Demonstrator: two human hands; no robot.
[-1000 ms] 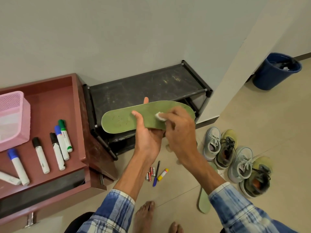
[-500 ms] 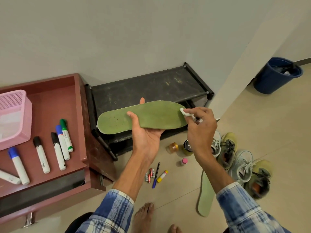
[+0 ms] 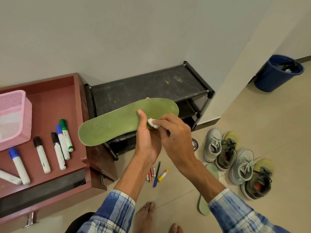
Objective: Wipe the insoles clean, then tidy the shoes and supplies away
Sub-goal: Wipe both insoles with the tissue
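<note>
My left hand [image 3: 147, 140] grips a green insole [image 3: 117, 121] from below, thumb across its top, holding it level over the black shoe rack [image 3: 148, 88]. My right hand [image 3: 175, 133] pinches a small white wipe [image 3: 152, 123] and presses it on the insole's middle, right beside my left thumb. A second green insole [image 3: 206, 199] lies on the floor under my right forearm, partly hidden. Several sneakers, grey [image 3: 212, 143] and olive [image 3: 226, 152], stand in a row on the floor at the right.
A maroon cabinet top [image 3: 50, 106] at the left holds a pink basket [image 3: 13, 118] and several markers [image 3: 62, 143]. Batteries [image 3: 151, 174], a pen [image 3: 156, 174] and a glue stick [image 3: 162, 175] lie on the tiles. A blue bin [image 3: 277, 73] stands far right. My bare feet [image 3: 144, 216] are below.
My right hand slid the wipe from the insole's right end back to the middle beside my left thumb. The insole tilted, its right end higher.
</note>
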